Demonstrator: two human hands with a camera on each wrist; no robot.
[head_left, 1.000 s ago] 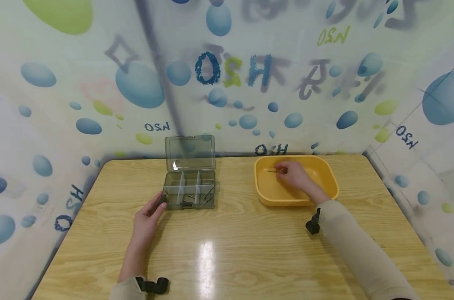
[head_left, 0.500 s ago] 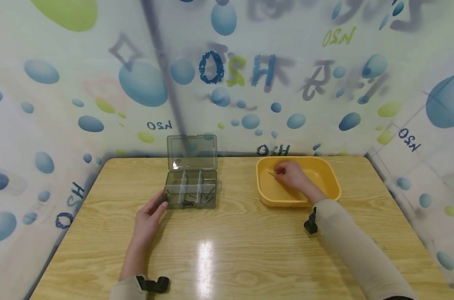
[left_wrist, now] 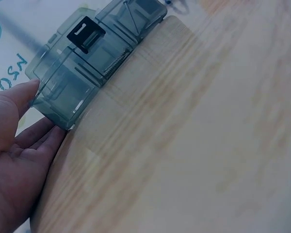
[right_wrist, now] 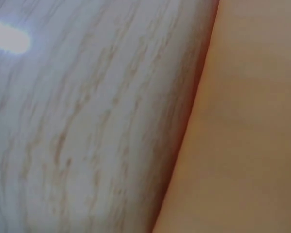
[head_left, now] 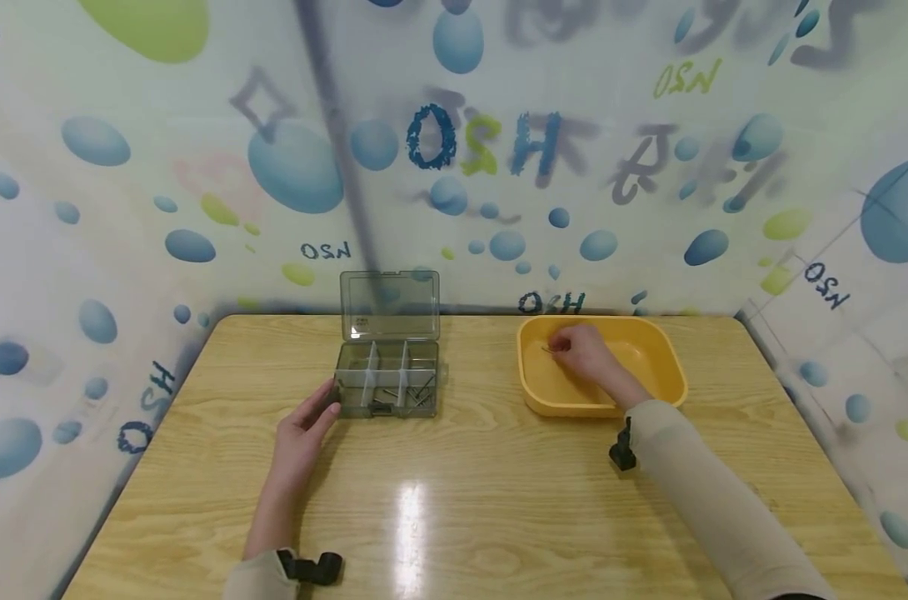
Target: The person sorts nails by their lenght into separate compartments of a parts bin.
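Note:
A smoky clear compartment box (head_left: pixel 386 379) stands on the table with its lid (head_left: pixel 390 307) raised. Several screws (head_left: pixel 421 392) lie in its front compartments, and one shows a ridged thread through the wall in the left wrist view. My left hand (head_left: pixel 300 433) touches the box's left end, with the thumb near the front corner and the fingers along the side. My right hand (head_left: pixel 585 354) is inside the yellow tray (head_left: pixel 641 404). Thumb and fingertips there pinch a thin screw (head_left: pixel 547 349), mostly covered by the fingers.
The wooden table (head_left: pixel 469 492) ends at a printed wall sheet (head_left: pixel 491 200) just behind the box and tray. Bare wood separates box from tray. In the right wrist view, the tray's wall (right_wrist: pixel 247 121) fills the right side.
The screw in my right fingers has turned and now shows less beyond the fingertips. My left hand stays at the box. The whole head view has shifted slightly.

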